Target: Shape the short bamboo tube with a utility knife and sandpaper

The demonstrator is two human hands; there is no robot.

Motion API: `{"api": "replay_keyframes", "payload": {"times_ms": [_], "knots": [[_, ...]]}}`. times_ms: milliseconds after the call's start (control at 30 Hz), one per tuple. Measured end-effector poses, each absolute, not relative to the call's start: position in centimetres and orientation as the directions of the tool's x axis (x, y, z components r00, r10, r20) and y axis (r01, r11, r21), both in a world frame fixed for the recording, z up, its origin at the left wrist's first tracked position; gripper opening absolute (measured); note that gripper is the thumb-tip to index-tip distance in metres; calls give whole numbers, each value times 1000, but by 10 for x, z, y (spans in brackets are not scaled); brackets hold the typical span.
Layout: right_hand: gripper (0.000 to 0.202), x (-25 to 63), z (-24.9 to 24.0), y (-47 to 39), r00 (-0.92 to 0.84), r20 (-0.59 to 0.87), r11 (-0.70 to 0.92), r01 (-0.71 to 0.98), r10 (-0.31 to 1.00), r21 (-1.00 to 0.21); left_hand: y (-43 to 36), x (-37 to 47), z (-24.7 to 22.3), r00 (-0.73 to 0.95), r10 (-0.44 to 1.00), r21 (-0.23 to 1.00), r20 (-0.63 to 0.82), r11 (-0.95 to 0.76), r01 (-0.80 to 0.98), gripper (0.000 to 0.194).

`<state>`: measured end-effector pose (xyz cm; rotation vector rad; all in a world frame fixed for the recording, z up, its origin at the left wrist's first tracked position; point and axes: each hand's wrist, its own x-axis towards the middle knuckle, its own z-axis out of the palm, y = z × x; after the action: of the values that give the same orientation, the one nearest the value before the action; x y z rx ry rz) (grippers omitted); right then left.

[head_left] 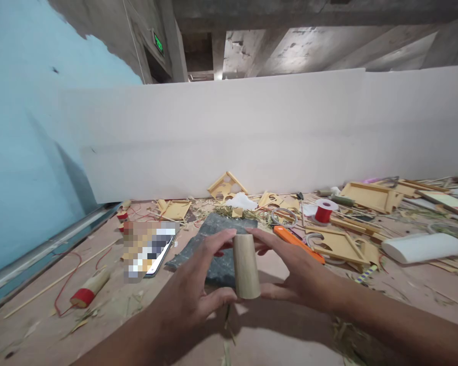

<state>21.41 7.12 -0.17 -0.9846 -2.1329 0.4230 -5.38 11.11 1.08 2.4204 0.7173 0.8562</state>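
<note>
Between my two hands is a short bamboo tube [246,267], held nearly upright above the work surface. My left hand [202,277] grips it from the left, thumb near the bottom end and fingers at the top. From the other side my right hand [292,272] closes on it the same way. Behind the tube lies a dark grey stone slab [217,229], partly covered by my hands. An orange utility knife [298,244] rests just beyond my right hand.
A phone [162,254] lies left of the slab. Nearer left is a bamboo piece with a red-wrapped end [90,287]. A red thread spool [324,211], wooden frames [338,244] and a white roll [423,247] are on the right. A white panel [229,132] stands behind.
</note>
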Motion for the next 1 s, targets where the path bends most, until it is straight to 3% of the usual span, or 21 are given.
{"api": "replay_keyframes", "payload": {"times_ms": [167, 333, 467, 633, 767, 1000], "knots": [[91, 216, -9, 77, -371, 549, 653, 554, 749, -516, 112, -53, 8, 603, 733, 700, 315, -608, 374, 102], [91, 216, -11, 79, -413, 614, 728, 517, 673, -451, 106, -46, 9, 670, 707, 929, 224, -363, 73, 73], [97, 212, -13, 78, -478, 585, 749, 511, 656, -422, 100, -37, 15, 731, 668, 983, 142, -183, -24, 47], [107, 211, -14, 79, -466, 487, 671, 568, 739, -476, 100, -36, 14, 713, 682, 982, 164, -182, -52, 32], [112, 212, -11, 78, -455, 418, 618, 572, 786, -539, 100, -38, 13, 654, 737, 967, 169, -253, 36, 41], [85, 209, -3, 75, -420, 301, 513, 618, 856, -596, 92, -36, 25, 673, 727, 926, 139, -336, 171, 34]]}}
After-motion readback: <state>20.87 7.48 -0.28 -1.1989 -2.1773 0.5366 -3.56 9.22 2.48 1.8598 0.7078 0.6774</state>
